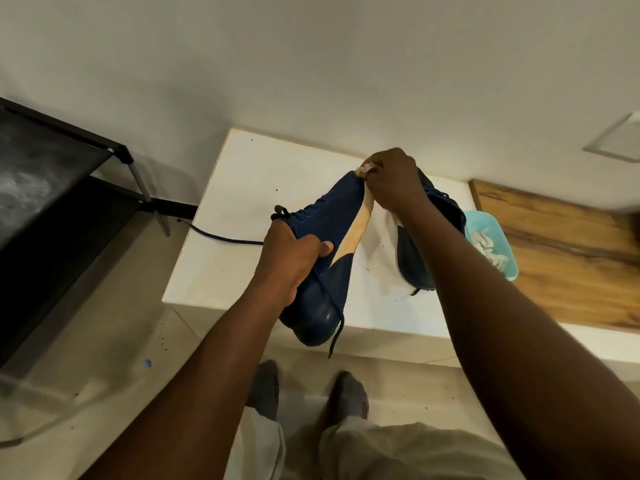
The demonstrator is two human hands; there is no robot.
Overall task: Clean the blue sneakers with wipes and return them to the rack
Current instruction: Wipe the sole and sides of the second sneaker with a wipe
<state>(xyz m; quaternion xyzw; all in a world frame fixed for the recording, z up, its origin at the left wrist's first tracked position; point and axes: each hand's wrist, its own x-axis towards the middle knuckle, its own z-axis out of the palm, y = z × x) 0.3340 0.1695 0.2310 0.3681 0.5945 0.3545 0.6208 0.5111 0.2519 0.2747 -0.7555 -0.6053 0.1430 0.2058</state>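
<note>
Mid-frame, the sneaker (322, 216) was gripped by the left hand (291, 261); the wipe (367, 168), pinched in the right hand (394, 183), was best drawn firmly along the sole (358, 233).

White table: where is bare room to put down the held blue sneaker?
Bare: the white table's back-left corner, between wall and loose dark lace, and the front-left strip nearer than that lace. Crowded: the right side, second blue sneaker beside the teal wipes pack.
</note>
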